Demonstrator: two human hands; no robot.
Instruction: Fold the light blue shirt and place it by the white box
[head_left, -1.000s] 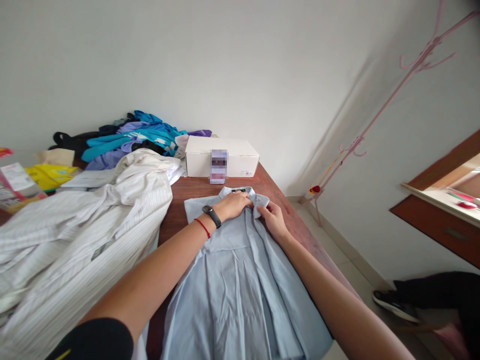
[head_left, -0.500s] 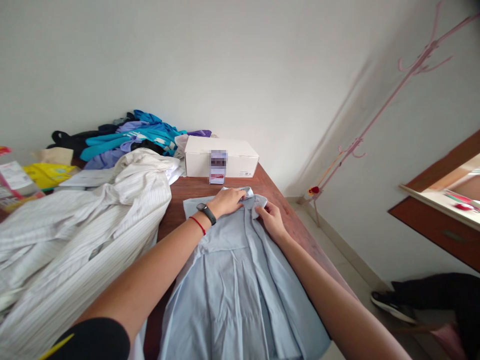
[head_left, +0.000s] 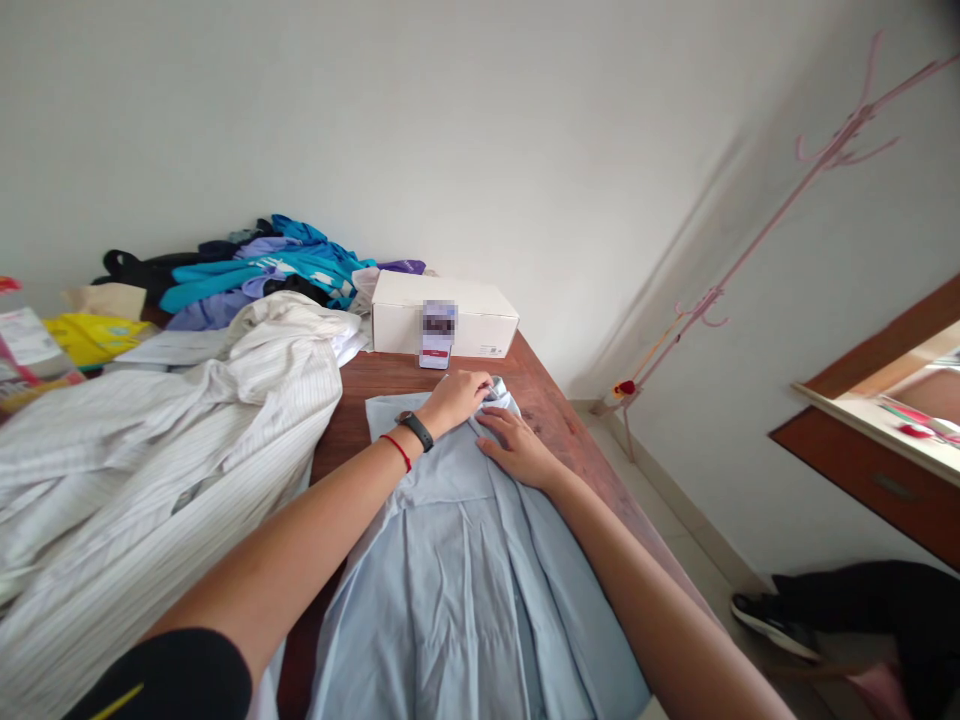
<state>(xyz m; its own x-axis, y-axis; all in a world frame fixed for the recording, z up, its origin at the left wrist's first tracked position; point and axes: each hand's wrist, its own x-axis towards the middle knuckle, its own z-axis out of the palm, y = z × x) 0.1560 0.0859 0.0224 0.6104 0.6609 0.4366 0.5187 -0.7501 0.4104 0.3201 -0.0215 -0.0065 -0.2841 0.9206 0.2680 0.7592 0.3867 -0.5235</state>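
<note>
A light blue shirt (head_left: 457, 580) lies flat on the brown wooden table (head_left: 544, 405), collar at the far end. My left hand (head_left: 459, 392), with a black band and red string on its wrist, is closed on the shirt collar (head_left: 496, 390). My right hand (head_left: 514, 445) lies flat and open on the shirt just below the collar, fingers pointing left and pressing the cloth.
A heap of white striped cloth (head_left: 172, 440) covers the table's left side. Behind it lie blue, purple and black clothes (head_left: 262, 270) and a white box (head_left: 446, 315). A pink coat stand (head_left: 757, 230) stands at the right wall, with a dark shoe (head_left: 772, 615) on the floor.
My right hand has let go of the collar's right side and moved left, flattening onto the shirt below the collar. My left hand stays gripping the collar.
</note>
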